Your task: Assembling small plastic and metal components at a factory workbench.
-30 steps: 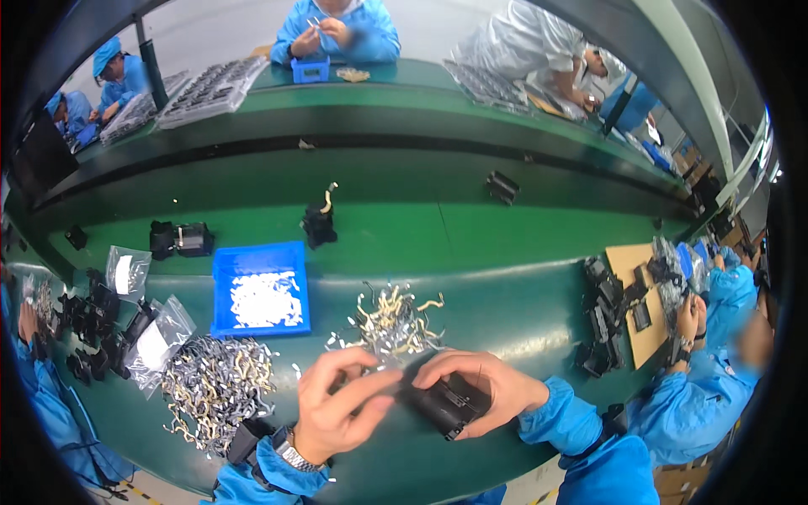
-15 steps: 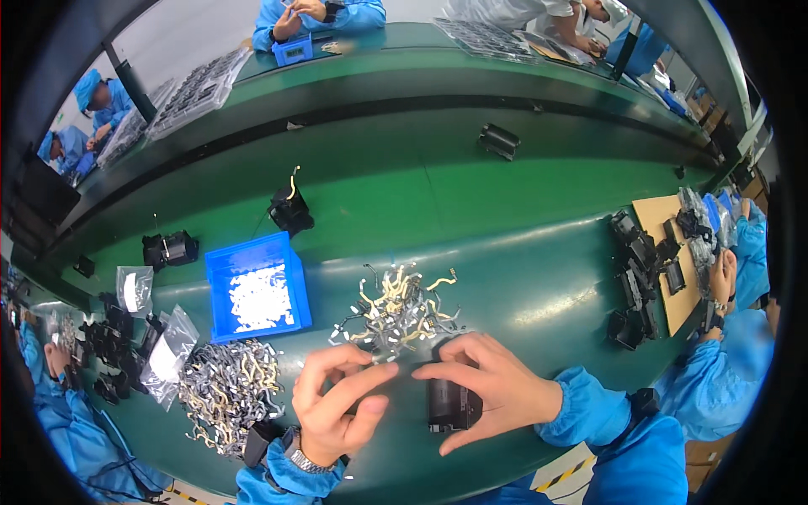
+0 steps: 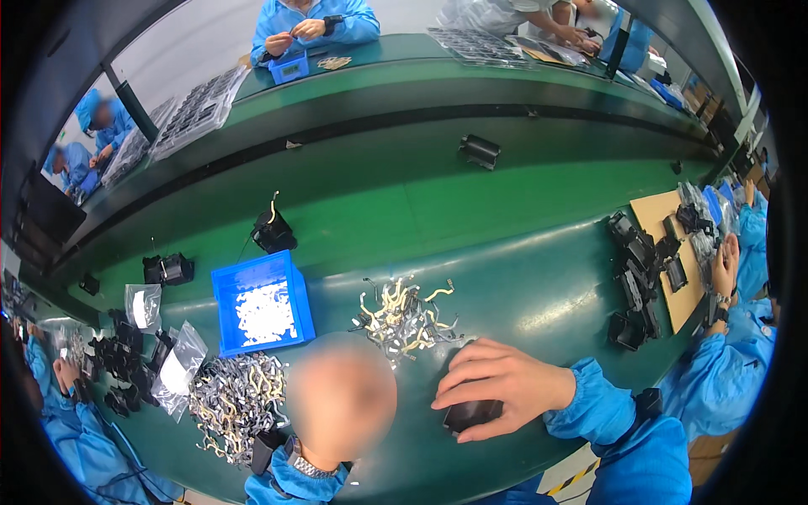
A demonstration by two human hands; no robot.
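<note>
Right hand: My right hand (image 3: 509, 379) lies palm down over a black housing (image 3: 473, 413), thumb along the near side, fingers arched across the top; whether they clamp it or merely rest there, I cannot tell.
Black housing: On the green bench top (image 3: 522, 295), mostly under my right hand, one part showing between thumb and forefinger; all hours below are read from it.
Left hand: At 9 o'clock, my left hand (image 3: 341, 400) is blurred over; I cannot tell how its fingers stand. A narrow band of bench separates it from my right fingertips.
Cables: A loose cable pile (image 3: 404, 316) spreads just beyond at 11 o'clock; a larger cable heap (image 3: 240, 400) crowds past my left wrist at 9.
Blue bin: Tilted slightly at 10 o'clock, the bin (image 3: 300, 305) holds small white pieces, its near corner close to my left hand.
Open room: Widest toward 1 o'clock, green surface running to the black parts (image 3: 635, 278) stacked at 2, beside a cardboard sheet (image 3: 684, 303).
Bench edge: The near rim curves past at 6 o'clock, striped floor tape (image 3: 574, 477) beyond it at 4.
</note>
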